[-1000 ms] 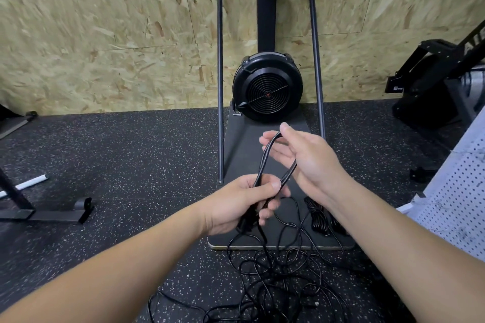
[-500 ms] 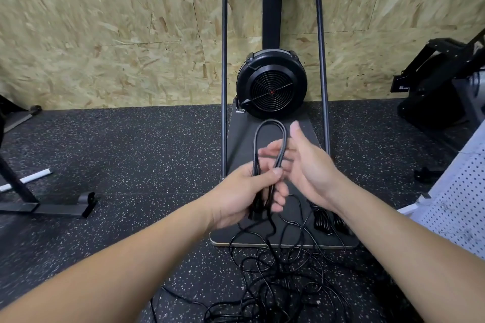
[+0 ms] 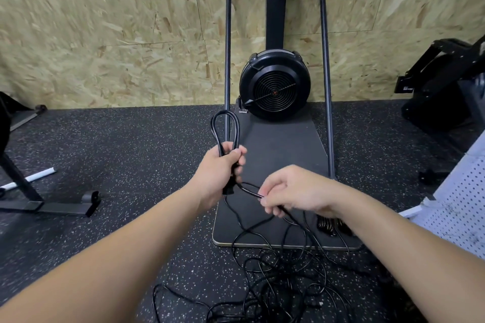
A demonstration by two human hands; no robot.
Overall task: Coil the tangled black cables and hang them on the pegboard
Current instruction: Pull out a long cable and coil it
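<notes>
My left hand (image 3: 223,168) grips a black cable; one loop (image 3: 225,128) stands up above the fist and the plug end sticks out below it. My right hand (image 3: 291,191) pinches the same cable a short way down the line, lower and to the right of the left hand. From there the cable drops into a tangled heap of black cables (image 3: 278,286) on the floor. A white pegboard (image 3: 462,207) leans at the right edge. A bundled cable (image 3: 328,225) lies on the platform, partly hidden by my right forearm.
A fan machine (image 3: 275,92) on a dark platform (image 3: 283,144) with a black tube frame (image 3: 228,47) stands against the chipboard wall. Black equipment (image 3: 446,86) sits at the right. A metal stand base (image 3: 52,204) lies at the left on the speckled rubber floor.
My right hand let go of the loop and dropped down and right along the cable. My left hand now holds the loop alone, shifted left.
</notes>
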